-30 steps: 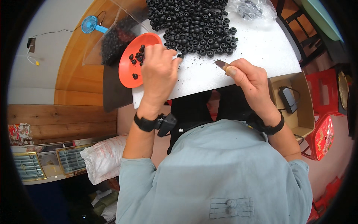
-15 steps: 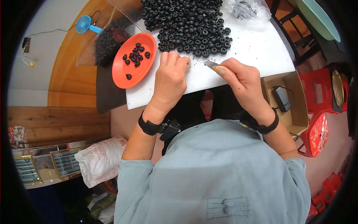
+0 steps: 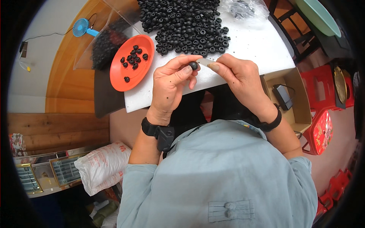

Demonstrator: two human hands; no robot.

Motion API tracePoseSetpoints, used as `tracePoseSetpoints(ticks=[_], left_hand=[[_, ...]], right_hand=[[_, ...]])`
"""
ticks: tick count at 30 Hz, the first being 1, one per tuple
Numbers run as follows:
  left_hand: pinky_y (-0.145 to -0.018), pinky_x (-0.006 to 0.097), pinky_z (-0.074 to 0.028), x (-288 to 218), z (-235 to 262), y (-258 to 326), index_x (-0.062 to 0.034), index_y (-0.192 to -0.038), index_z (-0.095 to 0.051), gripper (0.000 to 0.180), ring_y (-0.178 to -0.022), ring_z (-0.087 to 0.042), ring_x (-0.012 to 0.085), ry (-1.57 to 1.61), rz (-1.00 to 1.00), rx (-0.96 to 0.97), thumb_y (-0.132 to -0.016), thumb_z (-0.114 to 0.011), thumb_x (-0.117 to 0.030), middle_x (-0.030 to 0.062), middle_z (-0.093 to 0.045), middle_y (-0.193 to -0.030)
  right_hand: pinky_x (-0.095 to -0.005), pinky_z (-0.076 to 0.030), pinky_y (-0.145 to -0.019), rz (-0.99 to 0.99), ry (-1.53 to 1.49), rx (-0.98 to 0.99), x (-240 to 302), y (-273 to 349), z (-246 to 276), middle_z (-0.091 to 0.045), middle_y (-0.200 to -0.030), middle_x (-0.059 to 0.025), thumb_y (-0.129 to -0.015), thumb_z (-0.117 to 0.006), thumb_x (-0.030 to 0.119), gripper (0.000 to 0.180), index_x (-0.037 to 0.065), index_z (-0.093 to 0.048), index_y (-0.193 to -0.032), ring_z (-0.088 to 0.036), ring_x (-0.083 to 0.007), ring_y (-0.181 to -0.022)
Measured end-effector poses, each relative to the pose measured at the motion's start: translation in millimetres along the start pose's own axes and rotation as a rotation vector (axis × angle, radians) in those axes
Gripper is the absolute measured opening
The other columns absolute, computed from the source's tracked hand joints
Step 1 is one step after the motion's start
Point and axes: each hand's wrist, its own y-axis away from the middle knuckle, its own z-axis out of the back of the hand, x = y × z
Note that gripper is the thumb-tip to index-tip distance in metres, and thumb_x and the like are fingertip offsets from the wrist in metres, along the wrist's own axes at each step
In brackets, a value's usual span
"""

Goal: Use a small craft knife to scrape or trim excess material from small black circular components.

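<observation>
Between the thumb and fingers of my left hand [image 3: 169, 81] is a small round black part [image 3: 193, 65], smooth on the side facing me. My right hand [image 3: 243, 76] grips a short knife [image 3: 205, 62], its thumb laid along the blade and its tip at the black part. The knife's handle is hidden inside my fist. Just beyond both hands lies a big heap of black parts [image 3: 186, 26], many with a ring-shaped hollow. Several more black parts [image 3: 133, 59] rest in an orange-red plate [image 3: 142, 76] to the left of my left hand.
All this is on a white foam board [image 3: 251, 49]. A clear bin [image 3: 104, 47] of black parts and a small blue fan [image 3: 80, 27] are at the left. A plastic bag [image 3: 245, 8] lies at the back right. A cardboard box [image 3: 304, 114] stands right of my right forearm.
My left hand has turned palm-up, and the black part now shows in its fingers. The knife in my right hand has come left to meet it. The view has shifted slightly.
</observation>
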Motion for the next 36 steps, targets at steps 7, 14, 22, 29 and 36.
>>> tracePoseSetpoints(ticks=[7,14,22,29,36], left_hand=[[-0.071,0.027,-0.049,6.5,-4.4,-1.5,0.0094,-0.129,-0.063,0.033,-0.077,-0.058,0.0168,0.130,0.032,-0.002,-0.101,-0.057,-0.007,0.0156,-0.067,-0.103],[-0.072,0.028,-0.050,6.3,-6.9,-1.6,0.0102,-0.130,-0.062,0.034,-0.076,-0.059,0.0176,0.077,0.010,-0.015,-0.102,-0.056,-0.006,0.0169,-0.067,-0.106],[-0.069,0.028,-0.050,4.4,-11.7,1.0,0.0104,-0.132,-0.061,0.034,-0.073,-0.059,0.0174,0.045,-0.006,-0.036,-0.102,-0.054,-0.006,0.0177,-0.067,-0.106],[-0.063,0.026,-0.049,7.1,-13.8,2.9,0.0093,-0.127,-0.062,0.030,-0.068,-0.059,0.0164,0.049,-0.008,-0.063,-0.103,-0.054,-0.008,0.0144,-0.066,-0.095],[-0.059,0.025,-0.048,5.0,-16.4,1.1,0.0086,-0.127,-0.063,0.030,-0.069,-0.059,0.0164,0.148,0.036,-0.062,-0.103,-0.054,-0.006,0.0128,-0.065,-0.098]], right_hand=[[-0.0397,-0.045,-0.050,-0.032,-0.016,0.021,1.7,0.9,2.2,-0.058,-0.056,-0.0108,-0.098,-0.067,0.035,0.033,0.006,-0.067,-0.082,-0.061,-0.0292,-0.052],[-0.0394,-0.045,-0.050,-0.018,-0.004,0.020,0.0,1.6,1.3,-0.058,-0.056,-0.0104,-0.098,-0.067,0.034,0.032,0.007,-0.067,-0.081,-0.062,-0.0289,-0.052],[-0.0386,-0.045,-0.048,0.012,0.029,0.004,-0.8,2.9,-1.5,-0.059,-0.058,-0.0095,-0.097,-0.068,0.033,0.031,0.008,-0.065,-0.080,-0.062,-0.0281,-0.053],[-0.0396,-0.045,-0.049,0.105,0.091,-0.032,-4.0,4.9,-6.4,-0.060,-0.063,-0.0084,-0.096,-0.069,0.031,0.032,0.007,-0.061,-0.076,-0.062,-0.0297,-0.057],[-0.0331,-0.042,-0.052,-0.135,-0.361,0.030,-12.0,7.2,5.8,-0.058,-0.063,-0.0084,-0.099,-0.067,0.024,0.025,0.004,-0.068,-0.086,-0.054,-0.0199,-0.052]])
